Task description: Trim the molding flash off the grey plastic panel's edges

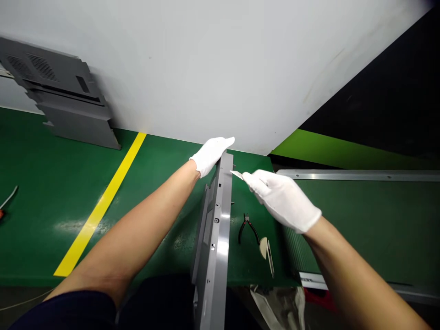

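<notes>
A grey plastic panel (222, 238) stands on its edge on the green table, its long narrow side facing up and running toward my body. My left hand (211, 155), in a white glove, grips its far end, with the thumb stretched out and the other fingers partly hidden. In my gloved right hand (278, 195) is a knife; its pointed blade (236, 174) sticks out to the left, close to the panel's far right edge. Whether the blade touches the panel, I cannot tell. The knife's handle is hidden inside my closed fingers.
Black-handled nippers (246, 227), a beige half-round piece (263, 247) and a slim metal tool (270, 259) lie right of the panel. Grey panels (79, 119) lean on the white wall at left. A conveyor belt (371, 220) adjoins at right. Yellow tape (103, 201) crosses the table.
</notes>
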Demonstrator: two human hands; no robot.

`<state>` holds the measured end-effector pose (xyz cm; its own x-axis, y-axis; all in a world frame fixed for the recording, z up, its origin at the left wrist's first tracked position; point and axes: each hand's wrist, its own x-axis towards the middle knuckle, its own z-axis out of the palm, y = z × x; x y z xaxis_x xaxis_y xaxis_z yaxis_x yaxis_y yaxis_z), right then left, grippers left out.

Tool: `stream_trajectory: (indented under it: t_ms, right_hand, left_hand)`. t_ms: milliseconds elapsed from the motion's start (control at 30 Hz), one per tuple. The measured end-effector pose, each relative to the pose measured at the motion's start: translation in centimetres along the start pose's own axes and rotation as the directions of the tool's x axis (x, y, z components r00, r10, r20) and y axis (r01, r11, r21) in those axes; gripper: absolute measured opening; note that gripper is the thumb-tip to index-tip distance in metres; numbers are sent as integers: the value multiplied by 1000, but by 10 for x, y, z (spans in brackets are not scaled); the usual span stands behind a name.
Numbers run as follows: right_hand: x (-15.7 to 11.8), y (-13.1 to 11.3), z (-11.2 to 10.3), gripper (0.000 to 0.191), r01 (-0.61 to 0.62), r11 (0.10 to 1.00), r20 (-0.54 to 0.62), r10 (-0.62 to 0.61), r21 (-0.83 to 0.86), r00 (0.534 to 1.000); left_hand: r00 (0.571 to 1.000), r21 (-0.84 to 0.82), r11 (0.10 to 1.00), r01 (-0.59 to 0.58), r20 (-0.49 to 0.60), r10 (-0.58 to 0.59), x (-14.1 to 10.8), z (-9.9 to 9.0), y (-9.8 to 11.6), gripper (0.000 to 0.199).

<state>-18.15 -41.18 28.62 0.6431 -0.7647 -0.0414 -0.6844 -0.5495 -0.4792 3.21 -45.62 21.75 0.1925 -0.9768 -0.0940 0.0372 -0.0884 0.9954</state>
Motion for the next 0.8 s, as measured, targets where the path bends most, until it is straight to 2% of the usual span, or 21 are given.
stream_trajectory:
  t_ms: [67, 167, 300, 567, 800]
  right_hand:
    - [21, 4, 0, 55, 4, 991, 9, -3, -131, 1000]
    - [46, 2, 0, 61, -97, 963, 14, 104, -253, 994]
    - [64, -5, -1, 66, -138, 918, 21, 157, -373, 987]
    - [66, -14, -2, 62, -101, 807, 2, 125, -581, 992]
    - [61, -17, -2, 64, -57, 763, 14, 86, -644, 996]
  left_hand:
    - [1000, -38, 999, 18, 3, -17, 1, -1, 0, 41]
    - [999, -48, 998, 51, 18, -50, 1, -1, 0, 41]
    - [994, -27, 994, 102, 50, -100, 1, -1, 2, 40]
    - [998, 43, 998, 36, 51, -38, 6, -4, -6, 40]
    - [998, 74, 997, 12, 57, -16, 9, -4, -10, 38]
